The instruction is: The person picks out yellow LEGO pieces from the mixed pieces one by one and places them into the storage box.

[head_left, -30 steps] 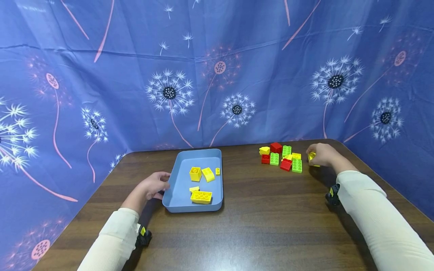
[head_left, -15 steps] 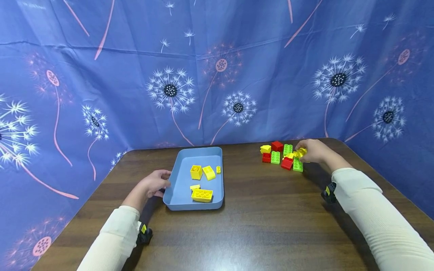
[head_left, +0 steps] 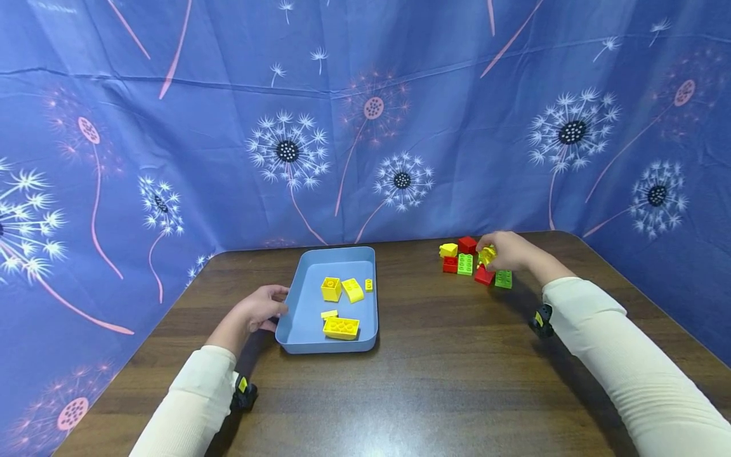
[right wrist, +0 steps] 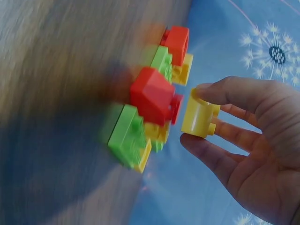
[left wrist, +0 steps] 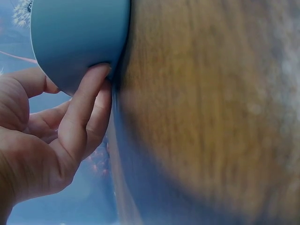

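My left hand touches the outer left side of a shallow blue tray, its fingers relaxed against the wall. Several yellow bricks lie in the tray, among them a large one with its hollow side showing, a squarish one and a curved one. At the back right, my right hand pinches a yellow toy brick with a rounded face between thumb and fingers. It is held over a group of bricks, apart from the red sloped brick in the right wrist view.
Red, green and yellow bricks sit close together on the brown wooden table; my right hand hides some of them. A blue patterned cloth hangs behind the table.
My right hand has moved left with the yellow brick, from the right of the group to over it. The left hand stays at the tray; the head view has shifted slightly.
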Action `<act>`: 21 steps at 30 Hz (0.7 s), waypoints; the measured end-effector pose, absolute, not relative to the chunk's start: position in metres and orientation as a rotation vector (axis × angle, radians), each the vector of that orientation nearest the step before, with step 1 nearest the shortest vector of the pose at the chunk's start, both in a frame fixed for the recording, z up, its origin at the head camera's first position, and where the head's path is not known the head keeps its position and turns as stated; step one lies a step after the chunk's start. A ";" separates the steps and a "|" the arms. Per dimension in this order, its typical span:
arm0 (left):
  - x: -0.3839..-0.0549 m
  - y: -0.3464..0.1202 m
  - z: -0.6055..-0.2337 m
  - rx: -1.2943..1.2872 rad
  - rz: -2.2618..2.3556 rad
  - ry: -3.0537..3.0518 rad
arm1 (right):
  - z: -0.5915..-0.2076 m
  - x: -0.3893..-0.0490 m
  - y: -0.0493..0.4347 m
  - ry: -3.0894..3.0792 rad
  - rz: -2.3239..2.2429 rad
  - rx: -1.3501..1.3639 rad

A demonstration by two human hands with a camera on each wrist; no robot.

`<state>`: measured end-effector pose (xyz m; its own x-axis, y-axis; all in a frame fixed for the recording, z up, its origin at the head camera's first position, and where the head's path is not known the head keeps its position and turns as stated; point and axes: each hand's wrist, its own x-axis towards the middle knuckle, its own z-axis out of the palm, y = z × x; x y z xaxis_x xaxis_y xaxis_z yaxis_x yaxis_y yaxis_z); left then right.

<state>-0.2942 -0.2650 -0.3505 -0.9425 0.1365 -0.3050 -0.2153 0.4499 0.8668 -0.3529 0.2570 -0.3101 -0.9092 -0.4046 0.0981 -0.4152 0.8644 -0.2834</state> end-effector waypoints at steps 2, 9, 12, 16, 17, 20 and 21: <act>-0.294 -0.265 -0.351 -0.069 1.493 2.372 | -0.311 -0.354 0.251 -3.005 0.475 0.668; -0.294 -0.264 -0.352 -0.079 1.493 2.361 | -0.313 -0.355 0.224 -3.006 0.449 0.743; -0.293 -0.264 -0.352 -0.089 1.488 2.361 | -0.314 -0.356 0.211 -2.981 0.420 0.785; -0.293 -0.264 -0.351 -0.081 1.484 2.373 | -0.312 -0.359 0.194 -2.954 0.402 0.830; -0.293 -0.264 -0.351 -0.080 1.486 2.374 | -0.312 -0.360 0.191 -2.949 0.402 0.843; -0.294 -0.264 -0.350 -0.086 1.493 2.371 | -0.311 -0.362 0.181 -2.941 0.406 0.877; -0.294 -0.264 -0.350 -0.087 1.495 2.369 | -0.311 -0.363 0.178 -2.931 0.404 0.891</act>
